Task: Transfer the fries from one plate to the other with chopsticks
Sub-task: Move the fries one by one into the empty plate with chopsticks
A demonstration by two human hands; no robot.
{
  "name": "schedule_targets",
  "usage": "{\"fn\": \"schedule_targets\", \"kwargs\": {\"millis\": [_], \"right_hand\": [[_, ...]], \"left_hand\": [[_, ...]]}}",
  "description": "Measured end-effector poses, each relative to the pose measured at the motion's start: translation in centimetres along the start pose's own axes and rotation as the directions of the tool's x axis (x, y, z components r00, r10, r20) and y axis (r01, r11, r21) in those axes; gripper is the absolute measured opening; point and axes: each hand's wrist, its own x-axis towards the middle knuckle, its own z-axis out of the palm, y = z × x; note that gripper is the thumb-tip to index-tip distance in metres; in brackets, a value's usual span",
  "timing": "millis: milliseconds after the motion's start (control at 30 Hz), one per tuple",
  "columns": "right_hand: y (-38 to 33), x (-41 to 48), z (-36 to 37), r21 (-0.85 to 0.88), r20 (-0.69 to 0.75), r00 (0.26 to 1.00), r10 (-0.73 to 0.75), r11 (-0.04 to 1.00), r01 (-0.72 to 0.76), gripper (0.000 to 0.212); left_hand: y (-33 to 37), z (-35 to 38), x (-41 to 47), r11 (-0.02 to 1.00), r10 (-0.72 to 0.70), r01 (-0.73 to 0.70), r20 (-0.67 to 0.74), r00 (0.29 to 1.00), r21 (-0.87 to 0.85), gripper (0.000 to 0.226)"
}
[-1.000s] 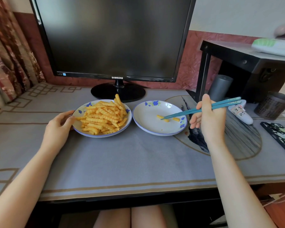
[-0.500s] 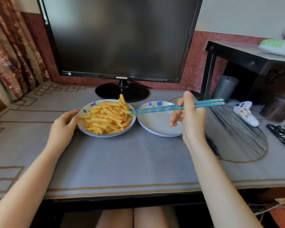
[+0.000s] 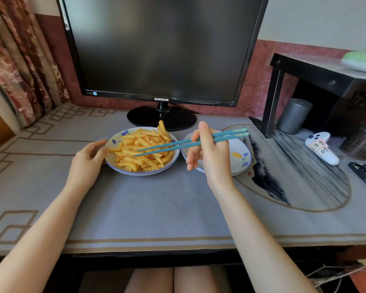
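Dark monitor (image 3: 156, 49) on a grey-clothed desk (image 3: 146, 208), patterned curtain (image 3: 19, 60) left, black shelf (image 3: 325, 81) right

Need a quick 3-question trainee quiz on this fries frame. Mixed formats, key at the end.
1. True or false: the tips of the chopsticks are over the pile of fries.
2. Pick one. The left hand: A) holds a fork; B) touches the rim of the full plate; C) holds a second pair of sticks.
3. Count: how many fries show on the right plate, next to the right hand?

Key: 1 true; 2 B; 3 one (the hand covers part of that plate).
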Motion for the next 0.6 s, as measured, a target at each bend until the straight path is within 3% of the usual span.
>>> {"fn": "schedule_targets", "kwargs": {"millis": [200, 600], "right_hand": [[-0.9, -0.4, -1.5, 0.021, -0.056, 0.998, -0.005, 1.0, 0.006, 0.04], [-2.8, 0.2, -11.4, -0.17, -0.383, 0.913, -0.141, 0.982, 0.081, 0.037]], "left_hand": [[0.1, 0.0, 0.0, 1.0, 0.001, -0.001, -0.005, 1.0, 0.015, 0.03], [-0.1, 0.0, 0.1, 1.0, 0.006, -0.006, 0.008, 1.0, 0.025, 0.03]]}}
